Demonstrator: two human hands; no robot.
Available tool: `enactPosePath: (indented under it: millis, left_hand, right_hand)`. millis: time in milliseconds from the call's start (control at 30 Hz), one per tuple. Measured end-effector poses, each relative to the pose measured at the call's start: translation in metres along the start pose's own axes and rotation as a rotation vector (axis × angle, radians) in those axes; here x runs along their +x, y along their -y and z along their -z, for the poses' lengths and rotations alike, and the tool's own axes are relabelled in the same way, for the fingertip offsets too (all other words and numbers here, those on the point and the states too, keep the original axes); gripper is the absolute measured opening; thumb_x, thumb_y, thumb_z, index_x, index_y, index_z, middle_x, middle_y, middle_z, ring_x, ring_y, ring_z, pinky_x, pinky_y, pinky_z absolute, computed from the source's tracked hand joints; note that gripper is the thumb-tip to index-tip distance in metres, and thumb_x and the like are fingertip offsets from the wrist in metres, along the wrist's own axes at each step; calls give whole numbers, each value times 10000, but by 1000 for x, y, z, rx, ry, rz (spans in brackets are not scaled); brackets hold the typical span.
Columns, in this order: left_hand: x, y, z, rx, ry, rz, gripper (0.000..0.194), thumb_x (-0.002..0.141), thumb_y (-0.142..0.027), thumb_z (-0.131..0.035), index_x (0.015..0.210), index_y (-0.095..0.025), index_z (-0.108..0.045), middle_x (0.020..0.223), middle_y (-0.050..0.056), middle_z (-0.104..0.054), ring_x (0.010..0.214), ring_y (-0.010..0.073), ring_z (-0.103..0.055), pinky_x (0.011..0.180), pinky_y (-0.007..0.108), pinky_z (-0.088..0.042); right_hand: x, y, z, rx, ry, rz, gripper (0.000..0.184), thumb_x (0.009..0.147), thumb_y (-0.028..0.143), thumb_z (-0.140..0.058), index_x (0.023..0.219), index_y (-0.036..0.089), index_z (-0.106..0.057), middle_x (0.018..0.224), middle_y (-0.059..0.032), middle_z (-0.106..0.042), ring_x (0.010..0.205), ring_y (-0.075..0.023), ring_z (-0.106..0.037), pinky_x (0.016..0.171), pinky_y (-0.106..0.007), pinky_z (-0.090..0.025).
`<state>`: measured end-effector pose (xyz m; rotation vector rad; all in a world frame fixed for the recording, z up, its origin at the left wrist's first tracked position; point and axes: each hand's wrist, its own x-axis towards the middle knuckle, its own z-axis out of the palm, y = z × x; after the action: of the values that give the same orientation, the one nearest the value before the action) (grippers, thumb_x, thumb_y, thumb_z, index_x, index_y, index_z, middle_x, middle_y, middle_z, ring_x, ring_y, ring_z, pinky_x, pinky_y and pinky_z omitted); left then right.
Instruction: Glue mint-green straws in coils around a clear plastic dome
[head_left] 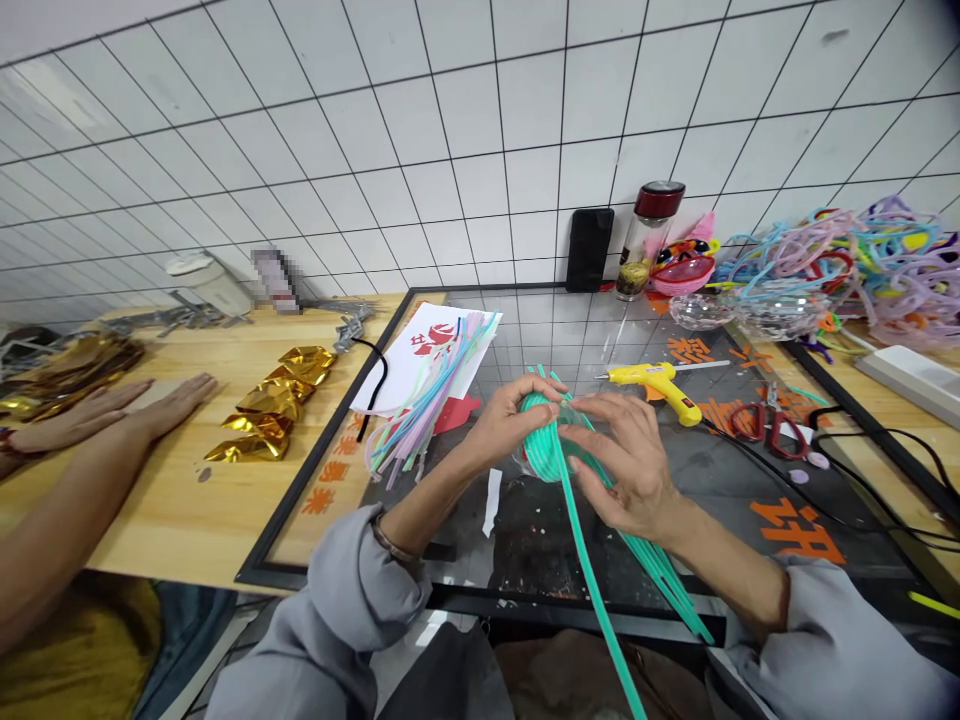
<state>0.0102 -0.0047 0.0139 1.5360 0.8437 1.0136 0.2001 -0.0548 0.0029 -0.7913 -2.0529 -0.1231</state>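
Bright green pipe cleaners (541, 452) lie side by side, curved over a rounded, clear-looking form that is mostly hidden. My left hand (510, 412) pinches their upper left edge between thumb and fingers. From the other side, my right hand (628, 462) curls its fingers round the same bundle, the fingertips close to the left thumb. One green strand hangs down toward my lap. More green pipe cleaners (664, 580) trail beneath my right wrist toward the table's front edge.
A yellow glue gun (656, 385) and red-handled scissors (772, 425) lie to the right. Left are pastel pipe cleaners (431, 395) on white paper (405, 345) and crumpled gold foil (277, 400). Another person's hands (142, 410) rest farther left. A phone (589, 250) and bottle (646, 240) stand behind.
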Motion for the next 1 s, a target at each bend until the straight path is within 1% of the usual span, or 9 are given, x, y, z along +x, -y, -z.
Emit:
enactPosePath:
  millis: [100, 200, 267, 367, 500, 600, 833, 900, 1000]
  left_hand:
    - [0, 0, 0, 2, 3, 10, 122, 770, -266, -656, 840, -167, -636, 1143, 89, -686, 1116, 246, -621, 944, 371, -453]
    - [0, 3, 1, 20, 0, -1, 134, 773, -272, -655, 854, -167, -646, 1153, 90, -689, 1098, 242, -625, 909, 358, -465]
    - [0, 5, 2, 28, -1, -7, 142, 782, -284, -651, 861, -167, -652, 1164, 88, -686, 1087, 235, -626, 902, 351, -470]
    - [1, 7, 4, 35, -14, -5, 153, 781, -303, -653, 859, -171, -651, 1151, 78, -687, 1083, 230, -619, 930, 356, -462]
    - [1, 8, 5, 49, -37, -34, 159, 794, -314, -655, 866, -173, -649, 1140, 77, -681, 1132, 234, -602, 1004, 379, -428]
    - [0, 7, 4, 68, -28, -59, 159, 821, -318, -651, 880, -171, -644, 1142, 83, -676, 1162, 235, -595, 1038, 388, -407]
    - [-5, 4, 4, 139, 11, -107, 241, 905, -401, -581, 963, -178, -649, 1199, 105, -651, 1242, 260, -558, 1105, 435, -368]
    - [-5, 3, 10, 166, 58, -124, 285, 922, -431, -539, 1010, -184, -650, 1262, 114, -620, 1300, 274, -515, 1145, 458, -325]
    - [-5, -2, 22, 228, 178, -142, 311, 919, -426, -519, 1103, -205, -638, 1385, 117, -547, 1390, 299, -428, 1180, 492, -282]
  right_hand:
    - [0, -9, 0, 64, -19, -211, 334, 891, 216, -537, 1218, 233, -601, 1211, -117, -621, 1146, -291, -574, 969, -511, -434]
    - [0, -18, 0, 190, 87, -344, 383, 922, 311, -528, 1295, 233, -567, 1248, -114, -627, 1186, -290, -569, 995, -500, -447]
    - [0, -20, 0, 277, 191, -363, 468, 919, 349, -533, 1375, 249, -500, 1324, -112, -601, 1241, -294, -543, 1025, -515, -438]
    - [-2, -19, -1, 358, 317, -330, 634, 887, 342, -553, 1487, 283, -354, 1470, -118, -490, 1355, -311, -456, 1091, -573, -373]
    - [-5, -17, -6, 349, 402, -305, 908, 788, 352, -688, 1552, 292, -201, 1560, -144, -366, 1438, -342, -349, 1129, -608, -318]
    - [-8, -17, -11, 346, 398, -350, 987, 751, 379, -748, 1558, 289, -186, 1561, -156, -357, 1436, -351, -351, 1123, -617, -330]
    - [-11, -19, -18, 382, 320, -373, 906, 762, 335, -735, 1534, 288, -263, 1508, -152, -419, 1385, -338, -420, 1095, -601, -385]
    - [-12, -20, -20, 376, 303, -371, 908, 749, 323, -741, 1528, 281, -277, 1491, -152, -436, 1363, -338, -443, 1090, -597, -394]
    - [-13, -20, -21, 366, 289, -375, 917, 732, 314, -745, 1524, 276, -285, 1474, -152, -451, 1350, -343, -456, 1079, -595, -405]
